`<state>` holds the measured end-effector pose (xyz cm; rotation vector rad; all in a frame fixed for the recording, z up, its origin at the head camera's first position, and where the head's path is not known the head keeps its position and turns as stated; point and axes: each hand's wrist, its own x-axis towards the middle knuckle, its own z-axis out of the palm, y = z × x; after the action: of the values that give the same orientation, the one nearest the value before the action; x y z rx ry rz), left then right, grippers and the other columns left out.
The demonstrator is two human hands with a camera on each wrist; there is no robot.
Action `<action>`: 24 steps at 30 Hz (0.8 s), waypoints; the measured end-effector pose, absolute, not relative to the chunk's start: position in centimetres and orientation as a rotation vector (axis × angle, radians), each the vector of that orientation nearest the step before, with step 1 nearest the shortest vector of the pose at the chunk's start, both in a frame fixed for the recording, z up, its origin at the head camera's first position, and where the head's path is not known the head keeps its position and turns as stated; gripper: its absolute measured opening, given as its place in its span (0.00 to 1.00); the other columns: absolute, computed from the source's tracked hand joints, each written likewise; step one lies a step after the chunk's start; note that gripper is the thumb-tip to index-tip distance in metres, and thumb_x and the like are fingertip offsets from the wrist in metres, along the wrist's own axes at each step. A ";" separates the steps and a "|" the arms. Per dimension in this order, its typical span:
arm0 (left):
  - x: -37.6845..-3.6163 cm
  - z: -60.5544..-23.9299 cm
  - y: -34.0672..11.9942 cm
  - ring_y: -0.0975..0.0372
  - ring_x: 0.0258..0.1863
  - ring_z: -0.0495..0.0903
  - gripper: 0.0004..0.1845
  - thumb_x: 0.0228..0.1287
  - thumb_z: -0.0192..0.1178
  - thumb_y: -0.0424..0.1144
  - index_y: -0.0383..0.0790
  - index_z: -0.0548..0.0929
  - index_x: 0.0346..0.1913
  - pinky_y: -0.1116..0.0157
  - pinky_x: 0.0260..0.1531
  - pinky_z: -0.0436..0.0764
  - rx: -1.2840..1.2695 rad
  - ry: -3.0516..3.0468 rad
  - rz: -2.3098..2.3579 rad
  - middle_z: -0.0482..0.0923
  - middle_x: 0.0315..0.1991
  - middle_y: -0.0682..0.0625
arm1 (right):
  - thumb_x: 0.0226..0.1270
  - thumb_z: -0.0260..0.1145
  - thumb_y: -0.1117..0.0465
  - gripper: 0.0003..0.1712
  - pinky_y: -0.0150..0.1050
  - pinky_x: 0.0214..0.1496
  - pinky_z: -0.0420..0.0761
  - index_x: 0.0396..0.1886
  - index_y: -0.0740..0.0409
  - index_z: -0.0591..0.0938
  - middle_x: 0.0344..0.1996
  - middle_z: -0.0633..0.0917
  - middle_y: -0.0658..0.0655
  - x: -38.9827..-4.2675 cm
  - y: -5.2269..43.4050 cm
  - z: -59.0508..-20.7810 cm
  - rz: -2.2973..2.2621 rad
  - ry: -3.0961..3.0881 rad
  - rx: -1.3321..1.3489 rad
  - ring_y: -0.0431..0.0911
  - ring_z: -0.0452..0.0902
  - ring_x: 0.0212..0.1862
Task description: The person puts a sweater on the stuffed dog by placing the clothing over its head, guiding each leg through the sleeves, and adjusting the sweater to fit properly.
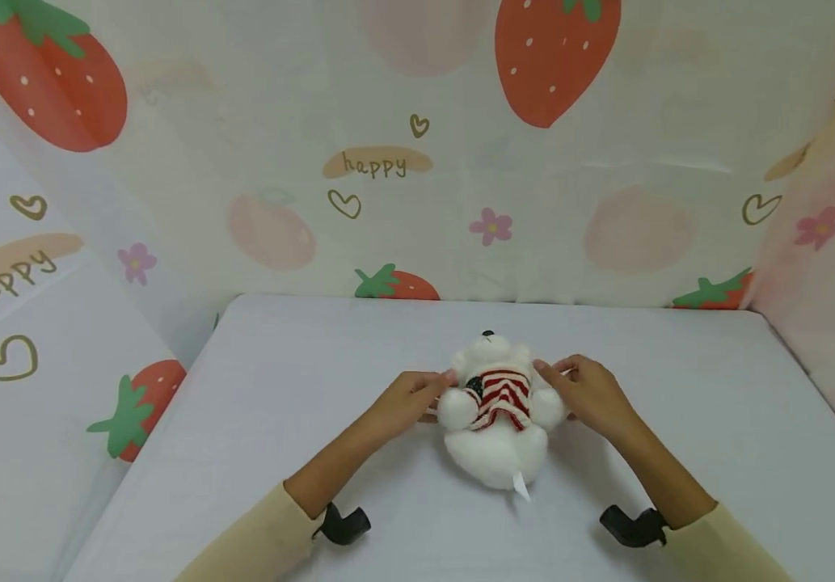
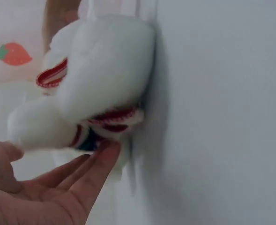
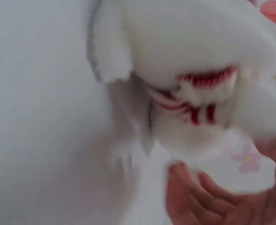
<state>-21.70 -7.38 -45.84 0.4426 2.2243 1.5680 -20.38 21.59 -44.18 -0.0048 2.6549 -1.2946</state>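
Observation:
A white plush bear [image 1: 497, 420] in a red-and-white striped sweater [image 1: 502, 394] lies on the white table [image 1: 279, 404], its head pointing away from me. My left hand [image 1: 417, 396] reaches in from the left, and its fingertips meet the toy at the sweater's edge. In the left wrist view this hand [image 2: 58, 187] shows straight fingers touching the sweater hem [image 2: 114, 117], with the thumb held apart. My right hand [image 1: 584, 392] lies against the toy's right side near its arm. The right wrist view is blurred, with fingers [image 3: 198, 192] just below the bear [image 3: 189, 42].
A cloth backdrop [image 1: 417, 162] printed with strawberries, hearts and flowers hangs behind the table and along both sides. Bare tabletop spreads left and right of the toy. Black camera mounts [image 1: 344, 524] [image 1: 631, 525] sit at my wrists.

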 end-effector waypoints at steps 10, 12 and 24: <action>-23.0 -46.3 -6.9 0.62 0.43 0.84 0.26 0.77 0.55 0.46 0.26 0.78 0.63 0.65 0.43 0.84 0.149 1.752 1.712 0.84 0.50 0.45 | 0.81 0.55 0.49 0.27 0.46 0.48 0.85 0.49 0.71 0.85 0.40 0.88 0.57 -20.4 22.2 -45.4 -1.600 1.982 -0.244 0.49 0.86 0.41; -23.0 -45.8 -6.9 0.62 0.45 0.85 0.24 0.76 0.57 0.43 0.28 0.78 0.64 0.67 0.41 0.84 0.142 1.740 1.774 0.84 0.53 0.43 | 0.80 0.57 0.47 0.28 0.43 0.48 0.85 0.53 0.71 0.84 0.43 0.88 0.57 -20.5 22.2 -44.8 -1.610 2.030 -0.273 0.46 0.85 0.43; -23.0 -46.0 -6.2 0.52 0.57 0.83 0.24 0.62 0.68 0.26 0.34 0.80 0.62 0.59 0.54 0.82 0.590 2.129 1.875 0.83 0.57 0.41 | 0.66 0.71 0.68 0.15 0.47 0.55 0.82 0.52 0.60 0.87 0.50 0.88 0.57 -21.1 21.2 -44.4 -1.538 2.658 -0.744 0.52 0.84 0.54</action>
<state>-23.00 -6.19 -45.99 0.5896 2.1294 1.8753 -21.06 21.22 -44.39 -0.7441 2.6579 -1.5384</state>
